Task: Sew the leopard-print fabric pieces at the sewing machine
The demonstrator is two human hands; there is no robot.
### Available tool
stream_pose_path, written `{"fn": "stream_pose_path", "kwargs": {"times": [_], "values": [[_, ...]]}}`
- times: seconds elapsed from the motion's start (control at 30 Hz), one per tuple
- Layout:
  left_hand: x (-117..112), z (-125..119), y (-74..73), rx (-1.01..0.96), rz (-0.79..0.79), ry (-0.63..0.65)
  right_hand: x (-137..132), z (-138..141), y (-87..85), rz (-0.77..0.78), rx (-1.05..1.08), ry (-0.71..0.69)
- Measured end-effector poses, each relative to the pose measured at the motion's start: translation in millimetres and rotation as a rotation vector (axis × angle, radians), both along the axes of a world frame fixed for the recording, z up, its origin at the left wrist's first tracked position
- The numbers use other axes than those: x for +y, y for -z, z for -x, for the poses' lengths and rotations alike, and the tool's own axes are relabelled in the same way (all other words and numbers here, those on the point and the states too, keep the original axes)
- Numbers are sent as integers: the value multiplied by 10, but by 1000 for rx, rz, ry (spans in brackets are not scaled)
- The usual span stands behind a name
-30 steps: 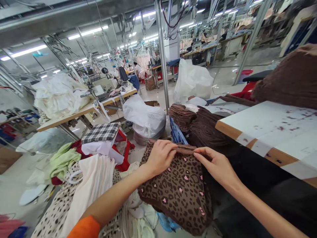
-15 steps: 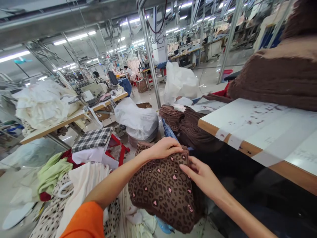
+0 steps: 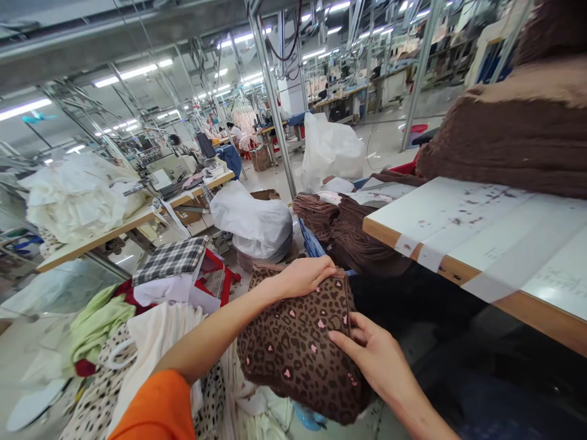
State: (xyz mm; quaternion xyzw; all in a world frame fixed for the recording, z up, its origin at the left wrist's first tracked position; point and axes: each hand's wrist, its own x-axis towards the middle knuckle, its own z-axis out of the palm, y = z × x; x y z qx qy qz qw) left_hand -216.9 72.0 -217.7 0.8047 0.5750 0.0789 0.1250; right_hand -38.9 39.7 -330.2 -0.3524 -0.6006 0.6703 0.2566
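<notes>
Your left hand (image 3: 302, 276) pinches top edge of leopard-print fabric piece (image 3: 298, 348), keeping it spread over pile. Your right hand (image 3: 373, 354) lies flat on right edge, fingers open, pressing, not gripping. Piece sits between white table (image 3: 481, 226) and garment heap (image 3: 151, 342); long axis runs away from you, top edge pointing toward brown fabric stack (image 3: 353, 229).
</notes>
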Motion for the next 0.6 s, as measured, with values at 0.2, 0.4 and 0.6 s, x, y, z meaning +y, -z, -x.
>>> {"fn": "stream_pose_path", "kwargs": {"times": [0.2,0.4,0.6], "values": [[-6,-12,112,103,-68,-17,-159,0,142,45,32,43],[50,12,253,153,-169,-2,-665,-117,204,115,-12,134],[-19,-35,269,134,-258,30,-831,-119,102,203,7,219]]}}
